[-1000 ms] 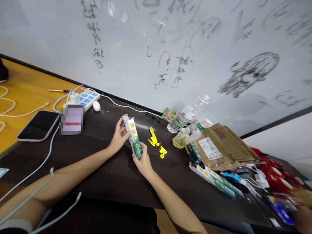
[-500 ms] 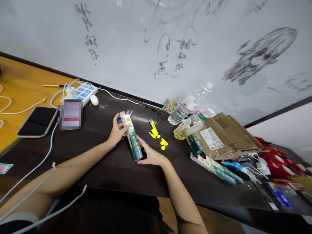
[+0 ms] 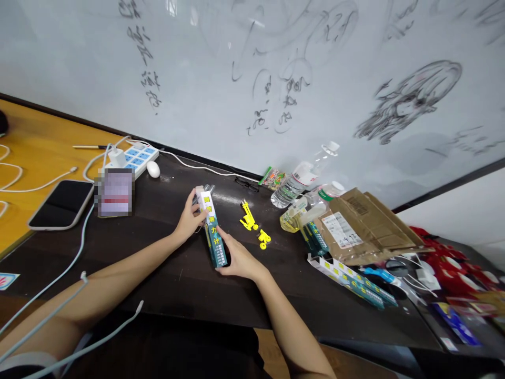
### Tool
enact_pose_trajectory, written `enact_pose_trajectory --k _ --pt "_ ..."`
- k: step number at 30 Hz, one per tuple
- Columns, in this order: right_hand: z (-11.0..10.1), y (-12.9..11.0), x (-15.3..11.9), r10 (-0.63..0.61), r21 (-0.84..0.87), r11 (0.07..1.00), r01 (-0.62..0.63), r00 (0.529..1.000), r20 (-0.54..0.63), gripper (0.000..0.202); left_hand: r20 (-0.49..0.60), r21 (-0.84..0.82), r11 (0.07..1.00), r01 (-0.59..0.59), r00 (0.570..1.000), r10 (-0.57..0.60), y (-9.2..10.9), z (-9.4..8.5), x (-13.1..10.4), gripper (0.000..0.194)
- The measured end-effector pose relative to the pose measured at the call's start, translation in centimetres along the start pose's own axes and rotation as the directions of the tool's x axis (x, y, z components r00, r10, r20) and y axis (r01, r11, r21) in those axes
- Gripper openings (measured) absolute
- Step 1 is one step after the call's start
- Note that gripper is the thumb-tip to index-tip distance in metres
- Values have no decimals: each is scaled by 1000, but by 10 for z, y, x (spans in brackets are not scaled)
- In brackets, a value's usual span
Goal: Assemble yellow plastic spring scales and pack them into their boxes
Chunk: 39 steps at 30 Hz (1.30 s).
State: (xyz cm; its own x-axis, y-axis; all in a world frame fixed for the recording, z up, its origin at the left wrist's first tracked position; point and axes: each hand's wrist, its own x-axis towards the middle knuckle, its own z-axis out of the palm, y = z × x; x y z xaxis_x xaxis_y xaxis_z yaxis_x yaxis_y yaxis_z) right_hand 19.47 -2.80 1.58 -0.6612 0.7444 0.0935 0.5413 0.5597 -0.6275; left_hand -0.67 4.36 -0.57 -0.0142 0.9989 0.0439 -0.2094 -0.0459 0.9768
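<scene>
A long, narrow cardboard box (image 3: pixel 213 234), white at its top and dark teal below with yellow characters, is held tilted above the dark desk. My left hand (image 3: pixel 190 217) grips its upper end, thumb across the printed face. Round the lower end close the fingers of my right hand (image 3: pixel 239 256), partly hidden behind it. Clear plastic tubes (image 3: pixel 211 188) show just behind the box's top; whether they touch it I cannot tell. To the right lie yellow plastic parts (image 3: pixel 248 217) with hooks, and a smaller yellow cluster (image 3: pixel 263 239).
Similar boxes (image 3: pixel 355 281) lie at right, below a brown cardboard parcel (image 3: pixel 357 223). Behind are a water bottle (image 3: pixel 294 184), a bottle of yellow liquid (image 3: pixel 292 220) and glasses (image 3: pixel 247 184). A phone (image 3: pixel 61 205), power strip (image 3: pixel 140 158), white mouse (image 3: pixel 153 169) and cables occupy the left.
The view has tilted up slightly, so the desk sits lower in it. The box stands a little steeper, its lower end shifted slightly left. Both hands keep their hold.
</scene>
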Motion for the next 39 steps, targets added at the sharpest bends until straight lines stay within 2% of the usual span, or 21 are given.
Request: enact_pose_trajectory --k 5,11,13,15,17,19,23,27,34,37,39 --pt "-1 0 -4 58 -42 998 -56 997 44 129 30 26 997 77 997 -78 1 5 -5 92" --pt "1 -2 -5 -18 39 999 15 997 78 133 78 81 990 119 989 -125 2 5 -6 78" --pt "1 1 -4 -32 145 989 30 999 10 119 124 115 988 101 986 -115 1 6 -8 76" --pt "4 5 -1 13 287 957 36 986 -166 90 188 130 988 80 977 -104 2 9 -13 75" --pt "8 12 3 110 439 897 55 934 -340 65 262 122 990 67 960 -97 2 12 -18 75" --pt "12 18 8 199 564 821 85 884 -423 53 347 106 992 72 932 -105 3 16 -25 75" --pt "17 24 15 324 688 719 94 831 -452 44 510 90 989 120 847 -149 1 22 -35 74" --pt "17 24 17 399 710 702 65 789 -467 34 598 91 984 152 782 -176 -5 22 -39 73" --pt "17 27 18 457 738 673 42 762 -460 30 641 55 985 166 750 -162 -10 22 -41 84" --pt "15 26 18 519 798 601 42 739 -430 27 649 67 984 165 742 -169 -10 23 -41 81" --pt "14 25 19 546 848 527 56 742 -388 24 648 81 982 173 739 -183 -12 23 -40 79"
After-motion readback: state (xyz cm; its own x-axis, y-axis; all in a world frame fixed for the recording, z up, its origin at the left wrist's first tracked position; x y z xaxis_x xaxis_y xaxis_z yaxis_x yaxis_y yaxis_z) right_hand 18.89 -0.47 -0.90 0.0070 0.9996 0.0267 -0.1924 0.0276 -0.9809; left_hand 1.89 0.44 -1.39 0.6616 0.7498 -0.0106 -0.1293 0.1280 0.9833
